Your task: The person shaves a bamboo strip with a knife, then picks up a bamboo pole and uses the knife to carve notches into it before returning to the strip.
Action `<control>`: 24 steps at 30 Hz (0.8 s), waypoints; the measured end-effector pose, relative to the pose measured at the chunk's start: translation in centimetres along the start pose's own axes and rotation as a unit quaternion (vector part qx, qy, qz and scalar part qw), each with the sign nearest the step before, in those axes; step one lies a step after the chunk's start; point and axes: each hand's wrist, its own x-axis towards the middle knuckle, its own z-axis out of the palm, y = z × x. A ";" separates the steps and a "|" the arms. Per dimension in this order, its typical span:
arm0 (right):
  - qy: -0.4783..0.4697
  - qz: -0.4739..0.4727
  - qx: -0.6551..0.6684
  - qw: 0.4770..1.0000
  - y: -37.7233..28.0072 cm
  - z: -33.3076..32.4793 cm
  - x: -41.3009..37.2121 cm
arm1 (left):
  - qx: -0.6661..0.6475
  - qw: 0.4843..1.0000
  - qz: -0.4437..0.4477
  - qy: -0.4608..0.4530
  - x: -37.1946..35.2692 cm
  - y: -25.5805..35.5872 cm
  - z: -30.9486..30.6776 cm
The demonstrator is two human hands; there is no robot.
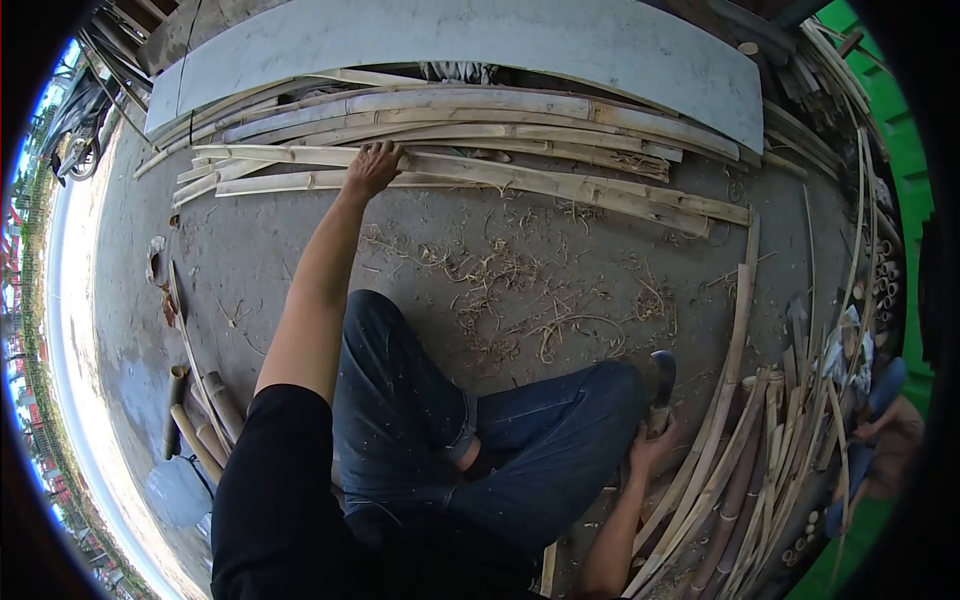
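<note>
My left hand (373,170) reaches far forward, its fingers hooked over the edge of a long split bamboo strip (520,178) that lies on the floor at the front of a pile. Beside my right knee, my right hand (652,449) is closed around the handle of a knife (663,376). The dark, curved blade points up and away from me. Further split bamboo lengths (440,102) are stacked just beyond my left hand. Part of the left fingers is hidden behind the strip.
Bamboo shavings (500,275) litter the concrete floor. A pale board (450,35) stands behind the pile. More bamboo strips (735,480) lie at my right, near another person's hand (868,430). Short bamboo pieces (200,430) and a whitish round object (180,492) are at my left.
</note>
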 end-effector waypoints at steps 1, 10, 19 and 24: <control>0.004 -0.010 0.009 1.000 -0.4 -0.3 -0.2 | -0.004 1.000 0.002 0.004 -0.4 -0.3 -0.7; -0.003 -0.090 0.272 0.958 -7.9 -1.8 0.7 | -0.057 0.988 0.142 -0.005 -8.8 7.8 -20.7; -0.147 -0.225 0.256 0.928 -26.2 -1.0 -10.1 | -0.194 0.978 0.059 -0.053 -23.7 16.7 -26.1; -0.171 -0.162 0.069 0.969 -23.7 1.6 -8.7 | -0.442 0.892 -0.078 -0.046 -33.9 18.3 -25.1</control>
